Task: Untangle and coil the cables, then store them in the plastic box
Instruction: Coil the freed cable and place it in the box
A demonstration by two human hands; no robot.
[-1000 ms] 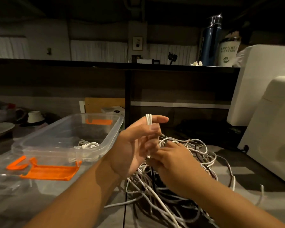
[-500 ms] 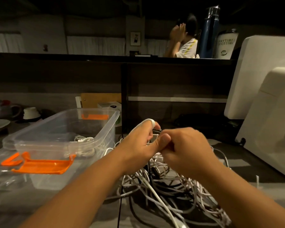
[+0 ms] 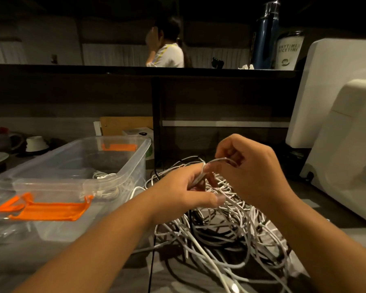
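Note:
A tangled heap of white cables [image 3: 224,229] lies on the table in front of me. Above it my left hand [image 3: 184,191] holds a small coil of white cable looped round its fingers. My right hand [image 3: 247,166] pinches the free strand of that cable [image 3: 218,161] just right of the left fingers. To the left stands the clear plastic box [image 3: 118,172] with orange latches, open, with a coiled white cable [image 3: 106,176] inside.
The box's clear lid with an orange clip [image 3: 49,210] lies at front left. Two white appliances [image 3: 347,134] stand at the right. Cups and a plate [image 3: 34,142] sit far left. A dark partition runs behind; a person [image 3: 169,49] sits beyond it.
The left hand has lowered and turned. The right hand has risen and drawn the strand over the left fingers. The camera has tilted, and the person behind the partition has moved left.

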